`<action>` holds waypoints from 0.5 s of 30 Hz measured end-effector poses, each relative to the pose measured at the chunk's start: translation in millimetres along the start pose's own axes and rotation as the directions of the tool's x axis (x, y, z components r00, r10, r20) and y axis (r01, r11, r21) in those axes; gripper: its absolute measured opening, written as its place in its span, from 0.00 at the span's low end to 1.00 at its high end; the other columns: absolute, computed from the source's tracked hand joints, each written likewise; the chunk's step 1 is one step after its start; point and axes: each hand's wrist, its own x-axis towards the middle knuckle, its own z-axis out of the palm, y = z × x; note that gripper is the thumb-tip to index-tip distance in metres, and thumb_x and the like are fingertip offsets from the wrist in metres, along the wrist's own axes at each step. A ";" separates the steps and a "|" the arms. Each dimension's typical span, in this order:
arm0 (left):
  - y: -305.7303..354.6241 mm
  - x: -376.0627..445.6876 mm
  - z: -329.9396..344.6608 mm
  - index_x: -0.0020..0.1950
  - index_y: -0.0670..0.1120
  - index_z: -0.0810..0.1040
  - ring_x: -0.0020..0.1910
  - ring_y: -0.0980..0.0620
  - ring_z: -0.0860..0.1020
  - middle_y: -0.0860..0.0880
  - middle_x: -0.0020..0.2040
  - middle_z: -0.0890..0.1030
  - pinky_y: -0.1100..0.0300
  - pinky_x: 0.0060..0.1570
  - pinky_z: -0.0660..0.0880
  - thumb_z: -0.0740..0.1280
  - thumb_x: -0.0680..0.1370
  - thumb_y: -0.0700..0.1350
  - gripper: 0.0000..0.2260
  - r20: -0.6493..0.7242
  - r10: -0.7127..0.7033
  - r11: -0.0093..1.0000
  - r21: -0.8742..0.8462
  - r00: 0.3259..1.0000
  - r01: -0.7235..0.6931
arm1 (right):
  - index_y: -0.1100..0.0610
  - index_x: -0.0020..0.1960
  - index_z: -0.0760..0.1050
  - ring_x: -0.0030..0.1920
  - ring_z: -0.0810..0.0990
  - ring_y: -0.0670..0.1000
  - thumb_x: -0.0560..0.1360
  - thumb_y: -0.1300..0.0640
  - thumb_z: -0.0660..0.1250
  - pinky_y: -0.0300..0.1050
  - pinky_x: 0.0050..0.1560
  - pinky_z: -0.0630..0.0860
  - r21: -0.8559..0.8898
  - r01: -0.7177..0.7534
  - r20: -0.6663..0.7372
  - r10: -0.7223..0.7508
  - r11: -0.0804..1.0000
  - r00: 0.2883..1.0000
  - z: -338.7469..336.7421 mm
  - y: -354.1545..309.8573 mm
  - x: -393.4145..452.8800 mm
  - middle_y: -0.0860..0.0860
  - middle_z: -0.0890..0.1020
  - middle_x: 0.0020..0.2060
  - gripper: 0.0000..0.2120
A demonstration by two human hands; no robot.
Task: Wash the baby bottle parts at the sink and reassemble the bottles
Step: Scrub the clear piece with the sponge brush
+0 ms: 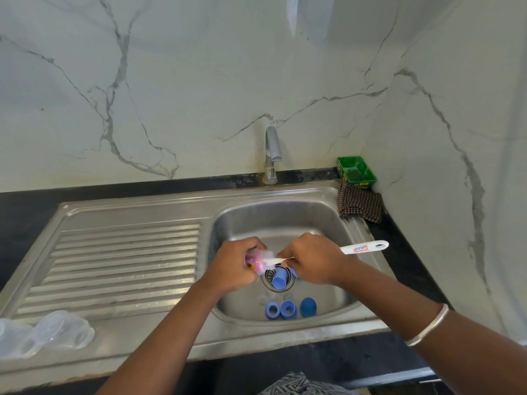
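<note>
I count 4 blue bottle parts [288, 308] in my sink [350, 305], 1 bottle [256, 261], 1 brush [362, 248], 1 tap [272, 155], 1 cloth [360, 203], 1 green tray [356, 172], perhaps 3 clear cups [48, 333].

The left hand [232, 265] grips a pink bottle [256, 260] over the sink [285, 218]; the right hand [312, 259] holds a white brush [365, 248] in its mouth.

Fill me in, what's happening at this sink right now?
A person is scrubbing a pink baby bottle part over the sink basin. The left hand grips the part; the right hand holds a white bottle brush with its head pushed into it. Several blue parts lie in the basin near the drain, seemingly awaiting washing. Clear parts sit on the drainboard. No water visibly runs from the tap.
</note>
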 end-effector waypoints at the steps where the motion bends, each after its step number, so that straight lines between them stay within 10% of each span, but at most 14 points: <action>1: 1.1 1.1 -4.1 0.46 0.56 0.81 0.42 0.58 0.81 0.58 0.42 0.84 0.63 0.38 0.79 0.76 0.57 0.36 0.22 0.039 -0.101 0.993 -0.064 0.994 0.104 | 0.42 0.59 0.80 0.46 0.81 0.53 0.78 0.53 0.63 0.45 0.39 0.74 -0.085 0.052 -0.032 -0.055 0.995 0.998 1.0 1.3 -1.3 0.48 0.84 0.45 0.14; 6: 5.4 6.0 -14.3 0.43 0.54 0.84 0.46 0.53 0.81 0.55 0.42 0.85 0.62 0.39 0.75 0.77 0.50 0.38 0.23 0.213 -0.280 0.907 -0.260 0.936 0.330 | 0.40 0.69 0.72 0.50 0.81 0.53 0.80 0.54 0.59 0.43 0.38 0.72 -0.334 0.223 -0.094 -0.267 0.916 0.959 -2.5 15.6 -9.6 0.45 0.82 0.52 0.19; 15: 4.8 3.7 -30.7 0.48 0.38 0.80 0.44 0.44 0.79 0.42 0.43 0.80 0.57 0.37 0.78 0.70 0.59 0.37 0.18 0.523 -0.246 0.722 -0.463 0.816 0.514 | 0.48 0.56 0.85 0.31 0.76 0.51 0.68 0.67 0.77 0.44 0.27 0.74 -0.335 0.360 -0.394 -0.476 0.871 0.786 -3.5 25.7 -10.0 0.42 0.85 0.42 0.21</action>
